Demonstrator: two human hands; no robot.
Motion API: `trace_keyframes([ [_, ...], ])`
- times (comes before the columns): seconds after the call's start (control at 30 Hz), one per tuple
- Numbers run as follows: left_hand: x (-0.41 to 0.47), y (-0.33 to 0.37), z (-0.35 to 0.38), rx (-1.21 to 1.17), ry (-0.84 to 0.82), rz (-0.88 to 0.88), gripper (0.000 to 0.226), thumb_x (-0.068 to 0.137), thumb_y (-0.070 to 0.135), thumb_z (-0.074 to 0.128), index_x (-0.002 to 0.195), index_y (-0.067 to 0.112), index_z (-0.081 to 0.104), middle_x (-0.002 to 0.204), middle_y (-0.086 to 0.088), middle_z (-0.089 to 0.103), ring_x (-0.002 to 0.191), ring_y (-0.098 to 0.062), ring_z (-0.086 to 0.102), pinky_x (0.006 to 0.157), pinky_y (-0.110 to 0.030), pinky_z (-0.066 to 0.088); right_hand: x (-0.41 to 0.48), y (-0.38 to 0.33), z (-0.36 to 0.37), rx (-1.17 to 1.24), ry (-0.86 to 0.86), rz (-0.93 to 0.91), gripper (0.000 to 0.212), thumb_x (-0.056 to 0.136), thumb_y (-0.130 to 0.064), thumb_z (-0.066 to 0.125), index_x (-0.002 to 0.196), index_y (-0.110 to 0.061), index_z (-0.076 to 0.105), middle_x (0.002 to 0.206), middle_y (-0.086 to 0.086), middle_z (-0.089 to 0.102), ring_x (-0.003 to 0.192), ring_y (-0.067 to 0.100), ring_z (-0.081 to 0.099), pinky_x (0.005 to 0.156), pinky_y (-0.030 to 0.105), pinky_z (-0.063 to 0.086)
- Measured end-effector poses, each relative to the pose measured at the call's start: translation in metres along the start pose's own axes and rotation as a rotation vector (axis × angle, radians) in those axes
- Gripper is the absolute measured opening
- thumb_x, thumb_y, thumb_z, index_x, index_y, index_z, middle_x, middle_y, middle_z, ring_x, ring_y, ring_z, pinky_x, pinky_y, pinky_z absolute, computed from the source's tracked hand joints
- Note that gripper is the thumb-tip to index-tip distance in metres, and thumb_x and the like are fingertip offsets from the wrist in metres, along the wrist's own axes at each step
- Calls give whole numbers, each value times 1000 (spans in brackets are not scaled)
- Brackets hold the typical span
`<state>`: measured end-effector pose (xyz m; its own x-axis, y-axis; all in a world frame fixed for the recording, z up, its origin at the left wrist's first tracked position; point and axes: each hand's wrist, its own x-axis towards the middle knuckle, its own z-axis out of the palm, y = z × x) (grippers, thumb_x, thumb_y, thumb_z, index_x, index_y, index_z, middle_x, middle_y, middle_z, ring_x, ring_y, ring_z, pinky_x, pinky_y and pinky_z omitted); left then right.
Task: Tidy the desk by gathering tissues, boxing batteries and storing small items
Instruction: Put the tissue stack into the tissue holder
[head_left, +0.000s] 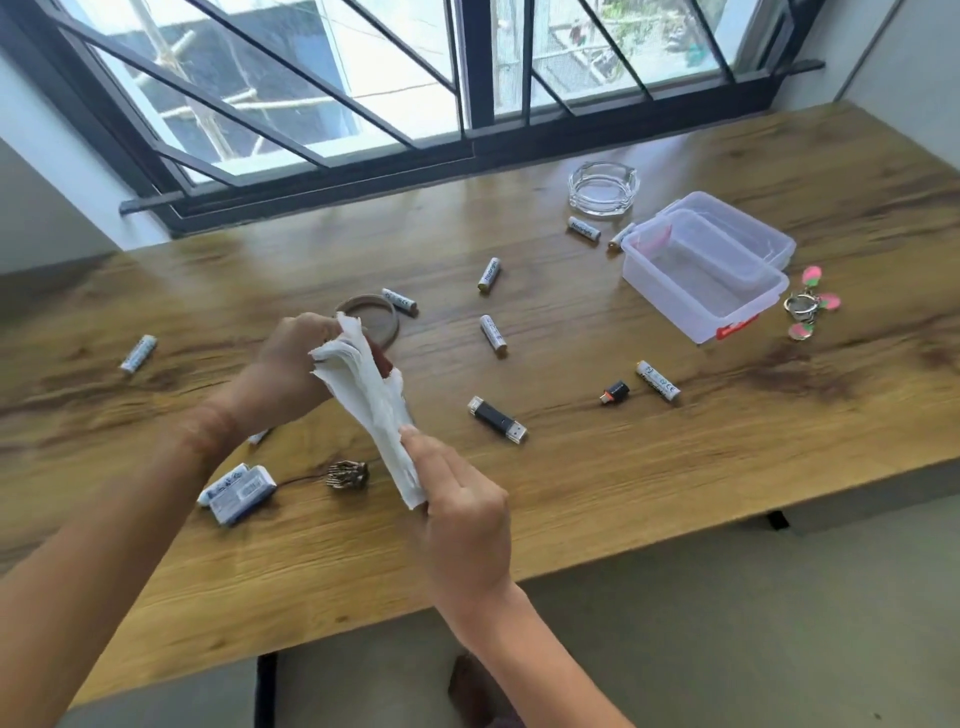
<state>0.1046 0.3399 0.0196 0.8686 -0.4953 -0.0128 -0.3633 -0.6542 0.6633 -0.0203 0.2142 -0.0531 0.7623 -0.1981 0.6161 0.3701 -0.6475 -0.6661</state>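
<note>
A bunch of white tissues (366, 395) hangs above the wooden desk (571, 467), stretched between both hands. My left hand (291, 369) grips its upper end, and my right hand (460, 514) pinches its lower end. Several white batteries lie scattered on the desk, such as one at the far left (138, 353), one in the middle (493, 334) and one to the right (658, 381). A battery pack (238, 492) lies near my left forearm. An open clear plastic box (701, 283) stands at the right, its lid (748, 228) behind it.
A black USB stick (496, 420) and a small black adapter (615, 392) lie right of my hands. A glass ashtray (602, 188) sits near the window. A pink keyring (810, 309) lies beside the box. A brown ring (387, 319) and a metal clip (348, 474) lie nearby.
</note>
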Motion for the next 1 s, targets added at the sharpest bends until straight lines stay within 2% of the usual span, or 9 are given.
trace_keyframes([
  [0.17,0,-25,5,135,-16,-76,20,71,-2,60,79,11,73,78,-11,72,77,-31,68,68,-49,54,-3,2,-2,-107,-80,9,27,80,-10,49,93,-2,71,86,6,74,77,13,71,63,15,52],
  [0.3,-7,-30,8,139,-11,-43,48,71,-1,54,76,43,69,76,1,71,74,-21,68,66,-46,56,-10,1,-2,-174,-124,-12,26,80,-11,49,89,-3,72,82,5,74,74,11,70,65,13,51],
  [0.37,-8,-30,11,133,-12,-73,66,74,-14,56,71,52,65,81,13,71,77,-8,68,70,-38,56,-13,3,-2,-201,-140,-12,26,80,-11,50,89,-2,72,82,6,74,74,12,71,63,14,52],
  [0.47,-7,-27,16,138,43,-125,70,74,-14,55,69,56,63,74,30,66,81,7,63,75,-19,51,-16,4,-1,-254,-168,-8,22,79,-10,54,88,-2,72,82,6,74,73,12,71,60,13,52],
  [0.53,-8,-28,19,118,59,-115,59,74,-12,56,81,45,69,81,20,71,82,2,65,82,-23,52,-19,4,1,-278,-197,1,18,72,-9,70,89,0,72,80,8,74,69,13,71,56,15,53],
  [0.6,-9,-30,21,80,70,-128,37,76,-12,59,94,18,72,91,-1,73,88,-13,68,85,-30,53,-21,4,2,-288,-258,34,34,59,-8,84,89,1,71,78,8,73,64,13,70,52,17,53],
  [0.67,-11,-31,24,32,91,-142,30,77,-12,60,98,6,69,95,-8,72,91,-19,68,85,-26,52,-21,3,4,-313,-297,69,45,47,-5,90,87,0,71,75,7,73,59,12,69,47,16,52],
  [0.83,-24,-30,35,-78,175,-182,33,80,-8,62,106,11,65,100,-3,70,91,-8,67,85,-13,49,-18,1,3,-296,-350,155,54,40,2,90,91,0,70,71,4,72,52,12,67,46,15,49],
  [1.0,-42,-21,53,-277,320,-266,43,82,-3,62,118,19,54,112,-1,63,108,-11,59,95,-24,44,-21,-4,-7,-192,-389,197,67,55,0,82,117,-1,58,90,6,71,73,15,70,63,19,55],
])
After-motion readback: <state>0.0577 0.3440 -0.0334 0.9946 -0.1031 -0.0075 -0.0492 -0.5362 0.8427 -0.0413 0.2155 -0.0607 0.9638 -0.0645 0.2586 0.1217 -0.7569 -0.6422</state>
